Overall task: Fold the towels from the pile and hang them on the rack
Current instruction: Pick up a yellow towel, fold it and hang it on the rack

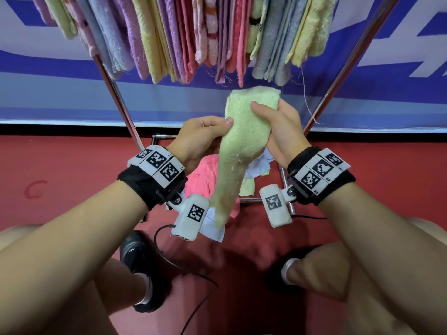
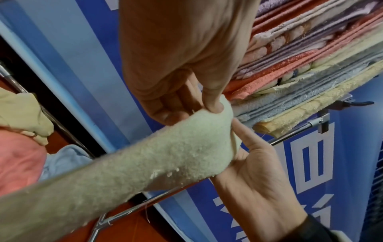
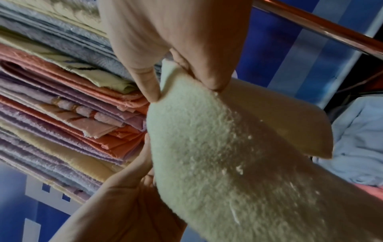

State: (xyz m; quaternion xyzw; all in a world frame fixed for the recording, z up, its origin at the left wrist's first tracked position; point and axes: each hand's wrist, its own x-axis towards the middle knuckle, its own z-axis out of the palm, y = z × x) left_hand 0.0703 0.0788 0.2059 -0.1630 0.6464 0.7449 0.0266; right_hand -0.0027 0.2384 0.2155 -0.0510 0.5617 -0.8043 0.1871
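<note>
A pale green towel hangs as a long narrow strip between my hands, below the rack's hung towels. My left hand pinches its left edge near the top with thumb and fingers. My right hand grips the top right part, thumb in front. In the left wrist view the left hand pinches the towel at its corner, and the right hand holds it from the other side. The right wrist view shows the right hand pinching the towel. The pile of pink, light blue and green towels lies on the floor under the rack.
The metal rack legs slant down on both sides, with a base bar near my wrists. A blue and white banner stands behind. My black shoes and a black cable lie on the red floor.
</note>
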